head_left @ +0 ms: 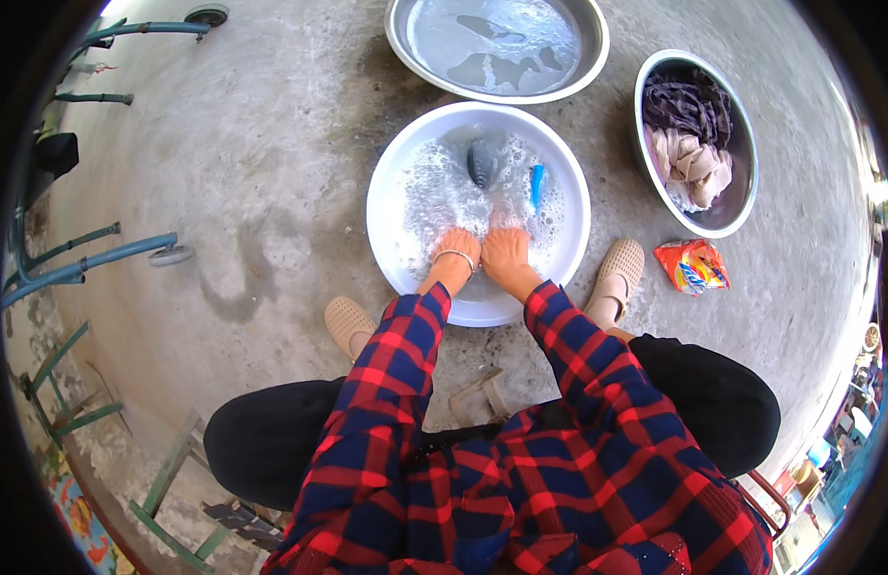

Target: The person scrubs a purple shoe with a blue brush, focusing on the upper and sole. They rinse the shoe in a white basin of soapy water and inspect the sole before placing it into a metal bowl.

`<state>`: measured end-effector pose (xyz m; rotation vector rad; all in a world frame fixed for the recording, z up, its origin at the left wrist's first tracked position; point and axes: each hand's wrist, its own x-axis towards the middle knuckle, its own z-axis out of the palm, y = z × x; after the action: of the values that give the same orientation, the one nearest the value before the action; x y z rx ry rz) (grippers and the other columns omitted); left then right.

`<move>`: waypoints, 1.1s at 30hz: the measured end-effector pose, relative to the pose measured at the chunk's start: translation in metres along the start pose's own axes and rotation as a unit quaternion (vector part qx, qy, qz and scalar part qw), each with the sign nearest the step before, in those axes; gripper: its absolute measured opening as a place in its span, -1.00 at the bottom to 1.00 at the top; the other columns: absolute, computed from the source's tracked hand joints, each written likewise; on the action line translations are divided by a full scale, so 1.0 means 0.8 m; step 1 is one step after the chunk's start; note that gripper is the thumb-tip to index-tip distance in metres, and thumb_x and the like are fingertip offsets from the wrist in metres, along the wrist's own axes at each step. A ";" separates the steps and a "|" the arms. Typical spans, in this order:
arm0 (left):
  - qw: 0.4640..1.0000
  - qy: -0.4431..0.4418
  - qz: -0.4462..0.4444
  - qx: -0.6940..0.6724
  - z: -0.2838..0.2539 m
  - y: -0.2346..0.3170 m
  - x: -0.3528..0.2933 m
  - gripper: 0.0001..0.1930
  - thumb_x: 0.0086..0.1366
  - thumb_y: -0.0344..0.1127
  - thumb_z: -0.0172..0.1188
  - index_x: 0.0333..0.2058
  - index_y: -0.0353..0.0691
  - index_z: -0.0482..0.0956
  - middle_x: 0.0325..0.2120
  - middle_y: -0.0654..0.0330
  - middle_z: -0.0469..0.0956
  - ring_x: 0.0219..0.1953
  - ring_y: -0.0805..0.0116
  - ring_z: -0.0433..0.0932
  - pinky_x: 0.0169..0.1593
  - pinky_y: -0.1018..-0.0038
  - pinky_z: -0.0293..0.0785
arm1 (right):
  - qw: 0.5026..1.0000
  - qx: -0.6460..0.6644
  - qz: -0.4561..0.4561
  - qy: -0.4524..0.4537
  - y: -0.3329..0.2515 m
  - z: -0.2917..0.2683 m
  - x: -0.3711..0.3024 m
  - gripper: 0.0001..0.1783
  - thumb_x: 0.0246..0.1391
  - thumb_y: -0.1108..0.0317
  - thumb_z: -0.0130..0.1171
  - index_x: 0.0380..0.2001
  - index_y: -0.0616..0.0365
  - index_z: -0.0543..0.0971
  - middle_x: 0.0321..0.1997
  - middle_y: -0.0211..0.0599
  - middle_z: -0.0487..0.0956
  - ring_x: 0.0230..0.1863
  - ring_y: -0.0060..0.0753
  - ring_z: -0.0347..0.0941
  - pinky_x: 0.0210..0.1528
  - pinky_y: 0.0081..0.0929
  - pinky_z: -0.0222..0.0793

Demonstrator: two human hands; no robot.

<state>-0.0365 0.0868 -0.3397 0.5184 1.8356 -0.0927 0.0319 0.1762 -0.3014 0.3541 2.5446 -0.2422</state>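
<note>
A white plastic basin [385, 206] of foamy water stands on the floor between my feet. Both hands reach into its near side, close together. The fingers of my left hand [456, 247], below a bracelet at the wrist, dip under the suds and are hidden. Beside it, my right hand [506, 251] is sunk in the same way, so what either hand holds cannot be seen. Beyond them a dark grey ridged thing [481, 163], perhaps a shoe or cloth, pokes out of the water. To its right floats a blue brush-like piece [537, 187].
Behind the basin stands a wide metal basin [597, 59] of cloudy water. A metal tub [751, 182] with dark cloth [688, 105] and pale cloth [691, 165] sits to the right, near an orange packet [691, 266]. Blue metal frame legs [99, 264] stand on the left.
</note>
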 end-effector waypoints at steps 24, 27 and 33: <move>0.608 0.118 0.240 -0.747 -0.061 -0.022 -0.182 -0.79 -0.04 -0.45 0.28 -0.36 -0.36 0.61 -0.41 0.02 0.65 -0.39 0.11 0.65 -0.19 0.24 0.61 | 0.738 0.671 -0.058 0.040 0.046 -0.152 -0.133 0.06 -0.39 0.60 0.37 0.30 0.49 0.14 -0.12 0.06 0.57 -0.15 -0.17 0.55 -0.11 -0.35 0.48; 0.616 0.124 0.255 -0.735 -0.076 -0.038 -0.195 -0.77 -0.05 -0.47 0.25 -0.35 -0.41 0.60 -0.43 0.01 0.65 -0.38 0.10 0.66 -0.20 0.21 0.62 | 0.770 0.629 -0.076 0.074 0.059 -0.169 -0.132 0.12 -0.45 0.62 0.38 0.32 0.47 0.12 -0.01 0.10 0.52 -0.08 -0.15 0.53 -0.04 -0.36 0.47; 0.659 0.141 0.322 -0.664 -0.141 -0.028 -0.307 -0.76 0.05 -0.55 0.24 -0.24 -0.38 0.56 -0.39 0.07 0.63 -0.31 0.17 0.63 -0.10 0.23 0.57 | 0.773 0.594 -0.169 0.143 0.053 -0.283 -0.190 -0.26 -0.51 0.61 0.32 -0.03 0.40 0.49 -0.26 -0.12 0.60 -0.25 -0.30 0.53 -0.13 -0.41 0.46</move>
<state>-0.0883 0.0283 -0.0801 0.0514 1.3812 1.7777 0.0548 0.2408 -0.0344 0.3767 2.3497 -2.0956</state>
